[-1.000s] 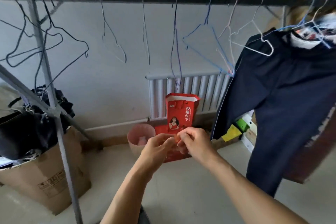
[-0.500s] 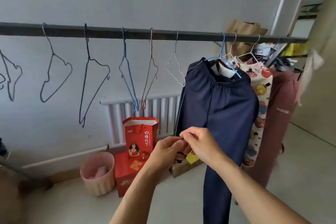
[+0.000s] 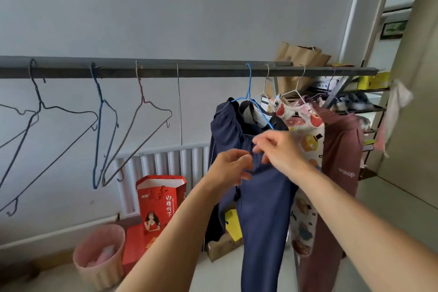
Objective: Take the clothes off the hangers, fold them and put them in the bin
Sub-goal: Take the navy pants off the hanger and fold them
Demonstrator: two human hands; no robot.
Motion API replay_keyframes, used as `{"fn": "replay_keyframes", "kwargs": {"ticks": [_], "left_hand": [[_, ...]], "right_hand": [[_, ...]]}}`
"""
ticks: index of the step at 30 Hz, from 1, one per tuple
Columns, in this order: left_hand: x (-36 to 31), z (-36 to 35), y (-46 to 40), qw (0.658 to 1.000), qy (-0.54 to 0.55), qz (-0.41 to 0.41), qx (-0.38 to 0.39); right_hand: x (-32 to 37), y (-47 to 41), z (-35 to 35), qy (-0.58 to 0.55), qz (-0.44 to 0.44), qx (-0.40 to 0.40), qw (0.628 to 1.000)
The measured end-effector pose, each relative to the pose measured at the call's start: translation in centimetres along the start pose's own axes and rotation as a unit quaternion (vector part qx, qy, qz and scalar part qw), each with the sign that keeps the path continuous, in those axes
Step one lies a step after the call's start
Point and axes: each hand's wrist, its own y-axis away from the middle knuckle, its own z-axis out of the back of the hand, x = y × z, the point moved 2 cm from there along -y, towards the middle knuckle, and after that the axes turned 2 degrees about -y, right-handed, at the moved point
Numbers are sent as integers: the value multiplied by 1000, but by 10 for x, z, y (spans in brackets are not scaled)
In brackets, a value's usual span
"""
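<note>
From the head view, navy trousers [image 3: 256, 197] are seen hanging from a blue hanger [image 3: 251, 102] on the rail [image 3: 189, 71], beside a patterned garment [image 3: 305, 130] and a maroon garment [image 3: 341, 173]. The left hand [image 3: 231, 168] is raised at the waistband with fingers curled, seemingly pinching the cloth; the right hand [image 3: 279, 149] is held loosely spread just above it. The unhanging step is judged to be starting. Next, the trousers must be slipped off the hanger.
</note>
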Motion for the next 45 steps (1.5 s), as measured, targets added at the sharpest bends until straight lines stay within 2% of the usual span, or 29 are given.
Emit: {"fn": "replay_keyframes", "kwargs": {"ticks": [2, 3, 4, 7, 8, 10, 14, 19, 22, 25, 28, 29, 32, 38, 42, 45], "left_hand": [[-6, 0, -11, 1000, -7, -4, -8], [-8, 1, -14, 1000, -14, -6, -10], [-10, 1, -16, 1000, -21, -8, -12], [-14, 4, -17, 999, -34, -12, -13], [-14, 6, -18, 999, -35, -13, -15], [-13, 10, -18, 999, -31, -13, -24], [-16, 23, -17, 998, -25, -21, -45], [-22, 30, -21, 994, -35, -59, -82], [-33, 27, -23, 985, -12, -145, -98], [-46, 28, -23, 981, -82, -168, -48], [-53, 34, -21, 966, -239, -95, -33], [-54, 34, -18, 954, -281, -95, -34], [-61, 35, -6, 919, -354, -160, -66], [-56, 43, 24, 886, -356, -255, -152], [-44, 53, 43, 885, -296, -314, -176], [-33, 60, 54, 898, -242, -315, -188]], "right_hand": [[2, -28, 16, 92, 34, -86, 991], [2, -41, 23, 152, 23, -113, 982], [-1, -55, 27, 210, -1, -111, 971], [-12, -82, 21, 294, -71, -7, 953], [-16, -90, 15, 281, -73, 17, 957], [-19, -96, 7, 188, -79, 36, 978], [-9, -92, -3, 9, -53, 14, 998], [21, -94, -1, -150, -33, -19, 988], [38, -85, -1, -236, -72, 52, 968], [39, -71, -5, -239, -80, 121, 960], [37, -58, -8, -219, -84, 113, 965], [37, -54, -9, -221, -88, 106, 965], [44, -49, -11, -209, -95, 96, 969], [55, -54, -15, -238, -108, 48, 964], [64, -55, -21, -270, -122, 26, 955], [74, -54, -22, -296, -140, 4, 945]]}}
